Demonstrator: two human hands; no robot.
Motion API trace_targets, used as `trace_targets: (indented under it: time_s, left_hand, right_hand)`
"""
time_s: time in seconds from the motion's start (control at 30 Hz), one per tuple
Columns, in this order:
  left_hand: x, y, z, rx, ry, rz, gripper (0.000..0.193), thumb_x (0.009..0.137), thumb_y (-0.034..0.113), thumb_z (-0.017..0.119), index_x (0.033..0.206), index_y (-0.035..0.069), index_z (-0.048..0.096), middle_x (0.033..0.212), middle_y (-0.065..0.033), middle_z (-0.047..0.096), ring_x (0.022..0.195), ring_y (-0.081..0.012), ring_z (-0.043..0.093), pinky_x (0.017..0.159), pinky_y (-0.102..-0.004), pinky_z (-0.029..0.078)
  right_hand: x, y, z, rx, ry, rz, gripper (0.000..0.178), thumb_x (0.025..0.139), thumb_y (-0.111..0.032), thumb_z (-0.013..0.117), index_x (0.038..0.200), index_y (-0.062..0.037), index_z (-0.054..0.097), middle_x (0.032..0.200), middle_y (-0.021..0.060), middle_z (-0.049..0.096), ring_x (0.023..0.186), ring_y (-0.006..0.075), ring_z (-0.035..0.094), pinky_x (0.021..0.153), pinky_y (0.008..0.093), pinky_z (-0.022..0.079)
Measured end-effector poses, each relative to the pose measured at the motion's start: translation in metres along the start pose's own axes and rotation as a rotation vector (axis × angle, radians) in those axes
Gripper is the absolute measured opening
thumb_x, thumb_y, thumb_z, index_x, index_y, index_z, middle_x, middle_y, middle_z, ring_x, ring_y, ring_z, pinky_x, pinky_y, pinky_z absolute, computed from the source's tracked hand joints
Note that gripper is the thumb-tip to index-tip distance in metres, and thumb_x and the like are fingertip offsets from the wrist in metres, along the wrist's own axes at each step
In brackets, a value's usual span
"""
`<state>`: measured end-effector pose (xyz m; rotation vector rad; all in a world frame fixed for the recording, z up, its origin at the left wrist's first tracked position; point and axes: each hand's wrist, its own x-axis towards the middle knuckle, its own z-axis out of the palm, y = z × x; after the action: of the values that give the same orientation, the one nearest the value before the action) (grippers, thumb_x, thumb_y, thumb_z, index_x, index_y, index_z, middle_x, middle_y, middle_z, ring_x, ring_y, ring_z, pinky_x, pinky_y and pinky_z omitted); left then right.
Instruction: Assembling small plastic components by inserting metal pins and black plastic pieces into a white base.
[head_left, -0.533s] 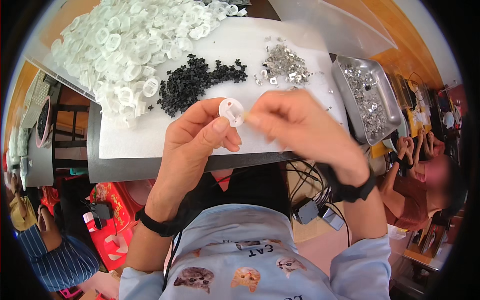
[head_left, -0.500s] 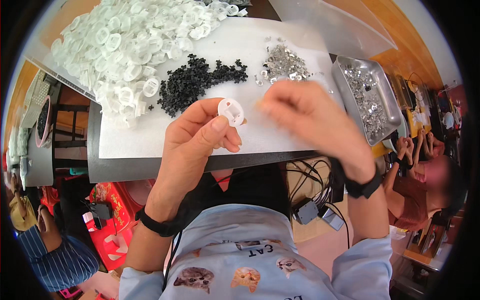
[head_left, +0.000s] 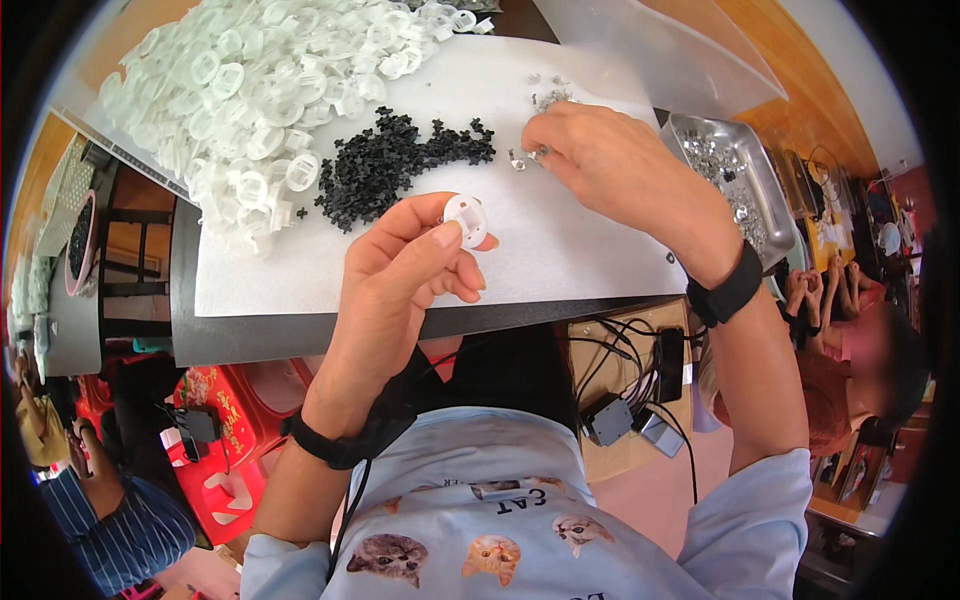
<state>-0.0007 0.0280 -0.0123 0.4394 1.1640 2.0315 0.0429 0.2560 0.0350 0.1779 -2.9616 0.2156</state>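
Observation:
Between thumb and fingers, my left hand [head_left: 405, 265] pinches a round white plastic part [head_left: 466, 220] with a slot in its middle, held above the white sheet [head_left: 330, 285]. My right hand [head_left: 615, 175] is at the small pile of shiny metal pieces [head_left: 553, 95], its fingers curled together and pointing down. Whatever lies at those fingertips is mostly hidden by the hand. One loose metal piece [head_left: 516, 162] rests just left of them. Beyond my left hand is a heap of small black cross-shaped parts [head_left: 370, 165].
A large mound of white plastic parts [head_left: 230, 110] fills the far left of the table. At the right stands a metal tray [head_left: 785, 215] with more metal pieces. Cables and small boxes [head_left: 607, 418] lie below the table's front edge. Other people sit at both sides.
My right hand has moved up and slightly right, from beside the white part to the metal pile. My left hand has shifted slightly right, still holding the white part.

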Motion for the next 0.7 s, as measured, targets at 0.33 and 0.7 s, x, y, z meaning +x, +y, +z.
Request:
trace_targets:
  time_s: [0.33,0.7]
  left_hand:
    - [-0.001,-0.003,-0.001,-0.036,0.025,0.025,0.025,0.096,0.016,0.052,0.114,-0.001,0.055,0.097,-0.0142,0.065,0.072,-0.0119,0.062,0.065,-0.0257,0.052]
    - [-0.001,-0.005,-0.002,-0.073,0.047,0.043,0.029,0.1,0.018,0.044,0.117,-0.003,0.054,0.092,-0.0192,0.065,0.066,-0.0152,0.061,0.057,-0.0261,0.05]
  right_hand:
    - [0.016,-0.014,0.024,-0.151,-0.012,0.052,0.012,0.077,-0.001,0.055,0.084,0.001,0.065,0.083,0.0159,0.065,0.079,0.0342,0.066,0.065,0.0442,0.053]
    - [0.003,-0.018,0.005,0.025,0.004,0.16,0.011,0.085,-0.008,0.054,0.08,0.0013,0.057,0.072,0.0137,0.06,0.066,0.0292,0.06,0.059,0.038,0.046]
